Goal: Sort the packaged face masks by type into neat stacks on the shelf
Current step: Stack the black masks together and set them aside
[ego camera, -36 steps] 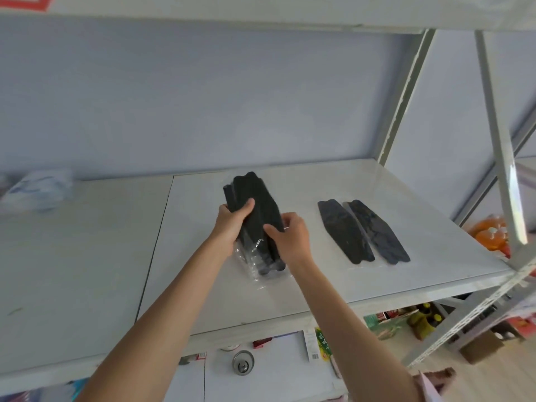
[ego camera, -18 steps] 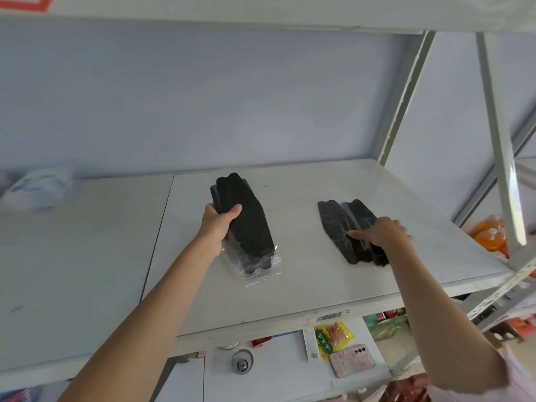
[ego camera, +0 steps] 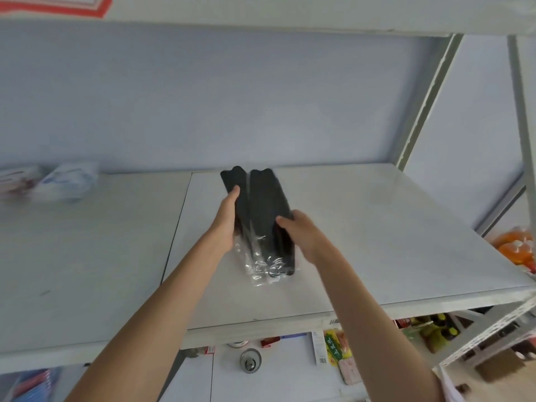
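— What has moved since half a second ago?
— The two loose black masks that lay to the right on the shelf [ego camera: 362, 227] are gone from there. The right hand [ego camera: 301, 233], which was reaching over them, is back at the middle, against the stack of black masks [ego camera: 262, 216].
— And the other hand?
— The left hand [ego camera: 229, 219] still grips the stack's left edge, thumb on top, the other fingers hidden beneath.
— What do the masks look like?
— Long, flat, matte black, with notched ends, side by side in clear, crinkly, shiny wrappers that stick out at the near end.
— How does the right hand hold them?
— Its fingers [ego camera: 285, 220] curl onto the right edge of the stack, the thumb hidden. The stack sits between both hands, tilted, far end higher, near end low over the smooth white shelf; whether it touches is unclear.
— Anything else up there?
— A blurred pile of white and blue packets [ego camera: 66, 181] at the far left, well apart.
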